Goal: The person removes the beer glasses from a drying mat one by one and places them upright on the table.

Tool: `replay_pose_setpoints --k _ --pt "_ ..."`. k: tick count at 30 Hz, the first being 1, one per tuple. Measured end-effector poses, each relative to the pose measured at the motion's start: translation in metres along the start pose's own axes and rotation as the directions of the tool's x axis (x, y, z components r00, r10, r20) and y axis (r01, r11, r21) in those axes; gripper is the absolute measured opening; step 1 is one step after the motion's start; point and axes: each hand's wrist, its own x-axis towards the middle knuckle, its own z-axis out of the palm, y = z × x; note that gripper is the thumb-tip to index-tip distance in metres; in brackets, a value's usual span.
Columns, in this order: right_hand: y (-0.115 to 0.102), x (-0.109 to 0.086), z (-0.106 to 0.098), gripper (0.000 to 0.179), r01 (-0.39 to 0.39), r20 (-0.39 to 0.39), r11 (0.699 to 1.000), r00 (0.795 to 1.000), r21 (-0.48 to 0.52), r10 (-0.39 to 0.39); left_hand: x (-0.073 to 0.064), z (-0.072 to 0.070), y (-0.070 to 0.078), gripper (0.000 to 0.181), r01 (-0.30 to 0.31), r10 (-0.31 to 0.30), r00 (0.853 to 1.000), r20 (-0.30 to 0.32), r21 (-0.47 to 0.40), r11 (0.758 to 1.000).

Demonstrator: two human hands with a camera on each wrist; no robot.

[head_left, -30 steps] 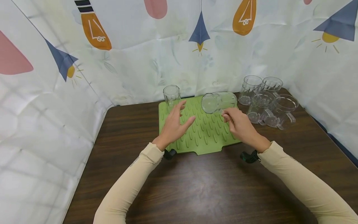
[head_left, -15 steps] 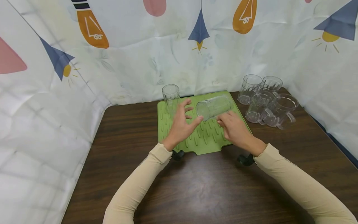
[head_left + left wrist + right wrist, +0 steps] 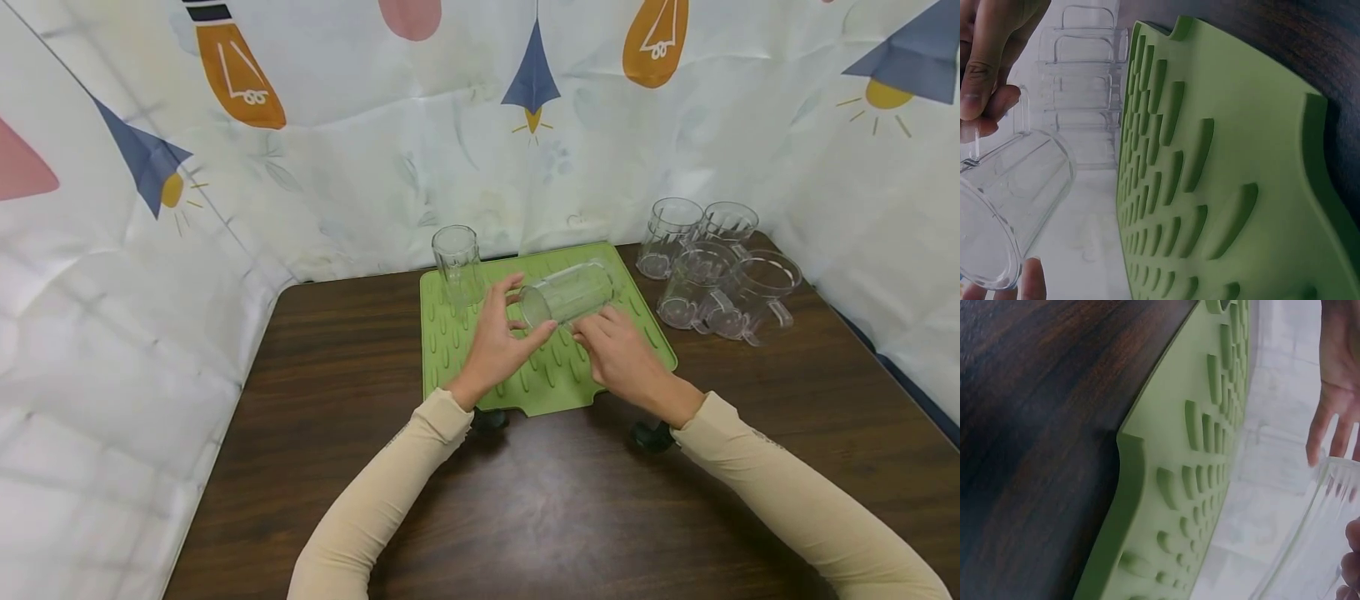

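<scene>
My right hand (image 3: 621,352) grips the handle of a clear mug (image 3: 572,293), held lying on its side above the green ridged mat (image 3: 551,400). The mug's left end points toward my left hand (image 3: 501,337), whose fingers are spread around that end. In the right wrist view, extended left fingers (image 3: 1317,434) reach the mug's edge; firm contact is hard to tell. The left wrist view shows the right fingers (image 3: 985,81) pinching the handle. Another clear mug (image 3: 457,254) stands upright at the mat's back left corner.
Several clear mugs with handles (image 3: 763,292) stand close together right of the mat, near the dark wooden table's (image 3: 555,508) back right edge. A patterned white curtain (image 3: 360,183) hangs behind the table and along the sides.
The held mug has come left and nearer, with its left end tilting down. My left hand has moved right, from beside the standing mug to the held mug's end.
</scene>
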Motion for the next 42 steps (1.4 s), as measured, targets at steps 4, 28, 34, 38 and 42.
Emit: replay_pose_setpoints --k 4,28,34,38,42 --pt "-0.002 -0.001 0.001 0.039 -0.01 0.002 1.0 1.0 -0.01 0.01 0.001 0.003 -0.003 0.082 0.005 -0.005 1.0 -0.002 0.025 1.0" --pt "-0.009 0.0 0.001 0.019 -0.04 0.011 0.998 0.999 -0.042 0.041 0.003 0.008 -0.011 0.071 -0.046 0.045 0.999 0.017 0.031 0.998" --pt "-0.013 0.002 -0.001 0.007 -0.048 0.018 0.998 0.999 -0.041 0.048 0.004 0.008 -0.011 0.068 -0.072 0.073 0.997 -0.026 0.035 0.997" --pt "-0.014 0.004 -0.002 0.008 -0.038 0.009 0.999 0.999 -0.037 0.038 0.005 0.008 -0.011 0.069 -0.097 0.099 0.993 -0.062 0.022 0.995" --pt "-0.014 0.005 -0.004 0.008 -0.03 -0.014 0.999 0.999 -0.026 0.03 0.005 0.008 -0.01 0.069 -0.11 0.11 0.99 -0.085 0.001 0.994"
